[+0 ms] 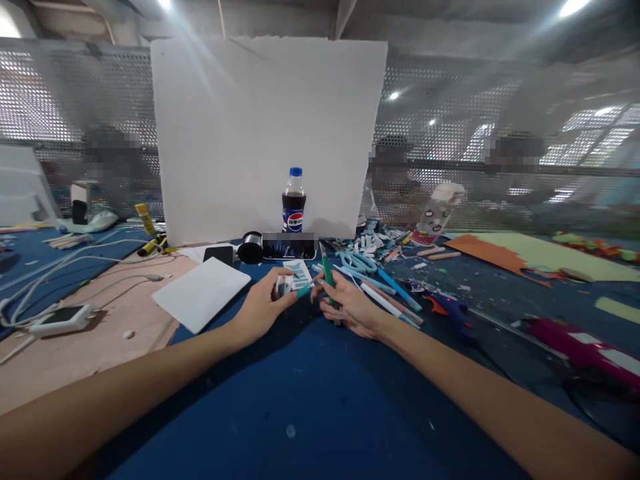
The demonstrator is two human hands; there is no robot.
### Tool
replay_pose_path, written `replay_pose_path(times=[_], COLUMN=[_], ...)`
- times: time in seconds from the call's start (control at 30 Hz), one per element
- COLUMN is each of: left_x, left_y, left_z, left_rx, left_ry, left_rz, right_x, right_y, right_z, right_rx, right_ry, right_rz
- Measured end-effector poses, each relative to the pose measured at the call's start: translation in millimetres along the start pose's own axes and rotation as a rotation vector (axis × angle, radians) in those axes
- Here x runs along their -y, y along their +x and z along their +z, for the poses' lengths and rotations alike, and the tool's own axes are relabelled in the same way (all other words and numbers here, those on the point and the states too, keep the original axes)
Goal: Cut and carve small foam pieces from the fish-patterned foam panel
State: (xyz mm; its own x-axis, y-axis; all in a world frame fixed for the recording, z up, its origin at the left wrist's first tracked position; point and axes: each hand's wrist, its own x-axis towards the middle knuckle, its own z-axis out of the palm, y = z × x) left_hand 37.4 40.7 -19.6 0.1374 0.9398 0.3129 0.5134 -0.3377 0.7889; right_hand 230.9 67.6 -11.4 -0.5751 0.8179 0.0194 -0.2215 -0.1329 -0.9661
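Observation:
My left hand (265,300) is closed, thumb against fingers, around a small whitish, partly see-through piece (284,285) whose kind I cannot make out. A teal tip (303,291) shows at the end of the thumb. Just beyond the fingers is a white-and-blue patterned card (298,272). Close by on the right, my right hand (350,303) grips a slim green pen-like tool (327,268), its narrow grey end pointing up and away. The fingertips of both hands nearly meet above the blue table mat (300,400).
Behind the hands are a phone (290,248), a black spool (250,247) and a cola bottle (295,203). Light-blue scissors (357,262), paper rolls (390,303) and scraps lie right, beyond them a blue glue gun (455,313). White foam sheet (201,293) lies left.

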Motion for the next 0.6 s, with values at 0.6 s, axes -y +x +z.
replay_pose_path(times=[0.6], left_x=[-5], left_y=[1], left_z=[1.3], left_rx=[0.089], left_ry=[0.007], left_rz=[-0.064], right_x=[2], right_y=[-4], right_z=[-10], right_rx=[-0.087], right_ry=[-0.008], right_rz=[-0.004])
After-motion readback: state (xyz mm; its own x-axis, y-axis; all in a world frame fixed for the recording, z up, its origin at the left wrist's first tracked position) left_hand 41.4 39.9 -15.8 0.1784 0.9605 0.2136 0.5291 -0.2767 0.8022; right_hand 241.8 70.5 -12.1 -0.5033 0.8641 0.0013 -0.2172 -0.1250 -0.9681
